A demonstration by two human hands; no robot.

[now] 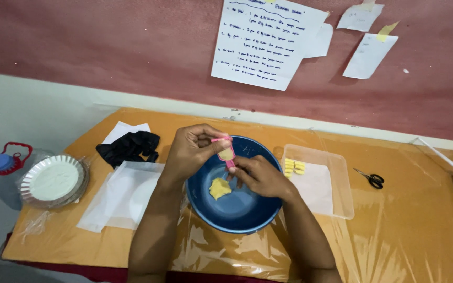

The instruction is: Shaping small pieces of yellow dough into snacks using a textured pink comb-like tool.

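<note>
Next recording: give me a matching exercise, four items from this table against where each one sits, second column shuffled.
Items:
1. scissors
2. black gloves
3. stack of foil plates
4. yellow dough lump

Places:
A. inside the blue bowl
B. at the table's left edge, beside a plastic jug
C. right of the clear tray
D. left of the bowl, toward the wall, next to white paper

Pairs: 1-C, 2-D, 3-B, 4-A
</note>
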